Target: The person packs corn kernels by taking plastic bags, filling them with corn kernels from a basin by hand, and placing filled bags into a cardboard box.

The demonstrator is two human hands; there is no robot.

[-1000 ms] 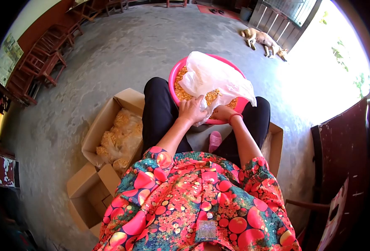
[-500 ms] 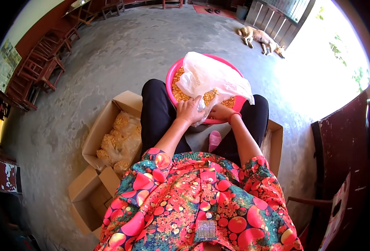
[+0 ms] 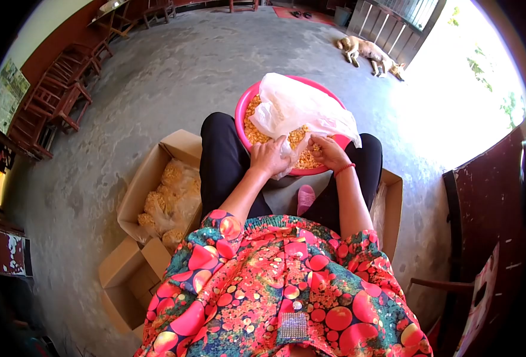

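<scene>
Right hand [image 3: 331, 153] had risen from its lower position inside the basin [image 3: 240, 122] since the frame half a second earlier, and was now above the yellow pieces [image 3: 309, 160], beside the near edge of the plastic bag [image 3: 298, 107]. Left hand [image 3: 269, 156] had kept its place at the near left of the basin.

State of left hand: partly closed, thumb and fingers drawn together on the near edge of the bag, with a length of film hanging below the fingers. State of right hand: fingers curled inward, fingertips close to the thumb and near the bag edge; whether they gripped film or any pieces could not be told. A red bracelet [image 3: 344, 169] encircled the right wrist.

Basin position: directly beneath and beyond both hands, between the knees. Bag position: forward of both hands, spread over the middle of the basin and overlapping its far right rim. Yellow pieces were exposed beyond the left hand and beneath the right hand.

Left of the left hand, an open cardboard box [image 3: 151, 163] contained clear bags of yellow food [image 3: 169, 199]. Nearer the body, below that box, stood a second open box [image 3: 120, 275]. Below and right of the right hand, a third box [image 3: 394, 208] was partly visible beside the leg.
</scene>
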